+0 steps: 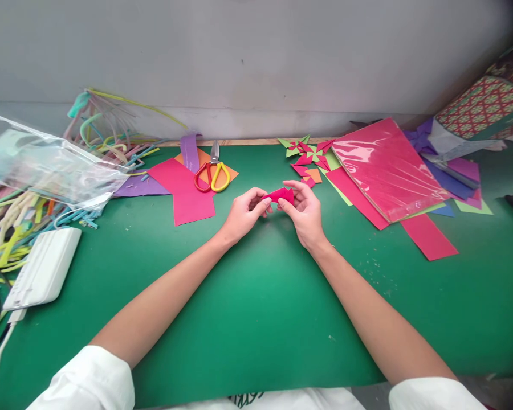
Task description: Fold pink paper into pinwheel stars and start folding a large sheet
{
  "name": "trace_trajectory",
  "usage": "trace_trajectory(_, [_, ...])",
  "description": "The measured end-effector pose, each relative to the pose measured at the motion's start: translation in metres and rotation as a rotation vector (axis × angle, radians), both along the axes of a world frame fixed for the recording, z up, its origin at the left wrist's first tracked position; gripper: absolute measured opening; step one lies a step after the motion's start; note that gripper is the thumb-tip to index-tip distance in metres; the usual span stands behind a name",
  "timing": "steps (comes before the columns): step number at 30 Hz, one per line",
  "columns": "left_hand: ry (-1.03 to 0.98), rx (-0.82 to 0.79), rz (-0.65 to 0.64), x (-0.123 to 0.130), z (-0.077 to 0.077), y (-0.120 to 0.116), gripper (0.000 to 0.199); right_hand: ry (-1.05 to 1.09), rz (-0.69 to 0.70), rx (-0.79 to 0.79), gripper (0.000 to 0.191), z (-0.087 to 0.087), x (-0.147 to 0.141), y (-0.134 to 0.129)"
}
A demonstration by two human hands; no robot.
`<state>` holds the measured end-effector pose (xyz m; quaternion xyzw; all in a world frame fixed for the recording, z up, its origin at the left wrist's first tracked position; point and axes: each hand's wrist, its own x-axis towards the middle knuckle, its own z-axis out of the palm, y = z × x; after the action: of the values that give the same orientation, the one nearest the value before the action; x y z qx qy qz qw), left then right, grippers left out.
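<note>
A small folded piece of red paper [281,195] is held up between both hands over the middle of the green table. My left hand [248,212] pinches its left end between thumb and fingers. On the right end, my right hand [301,209] grips it the same way, index finger raised above the paper. Just beyond the hands lie several folded red and green paper stars [312,154] and a small orange folded piece [313,175]. Scissors [212,169] with one red and one yellow handle rest on coloured paper, left of my hands.
Red paper sheets [192,199] lie at left. A wrapped pack of red paper [393,171] sits at right, near a purple star [421,138]. Pipe cleaners [17,219], a clear plastic bag [47,159] and a white power strip [47,265] crowd the far left. A grey wall [239,57] stands behind.
</note>
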<state>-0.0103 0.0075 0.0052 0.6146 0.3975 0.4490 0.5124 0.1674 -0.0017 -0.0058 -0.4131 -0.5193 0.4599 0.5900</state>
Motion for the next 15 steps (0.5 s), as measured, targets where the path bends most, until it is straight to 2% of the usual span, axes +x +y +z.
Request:
trace_trajectory(5, [0.026, 0.023, 0.042, -0.0003, -0.0019, -0.0006, 0.029, 0.082, 0.024, -0.062, 0.035, -0.0005, -0.0015, 0.0012])
trace_trajectory(15, [0.111, 0.054, 0.078, -0.0003, -0.0010, -0.0018, 0.031, 0.053, 0.024, -0.082, 0.040, 0.0002, -0.0005, 0.0021])
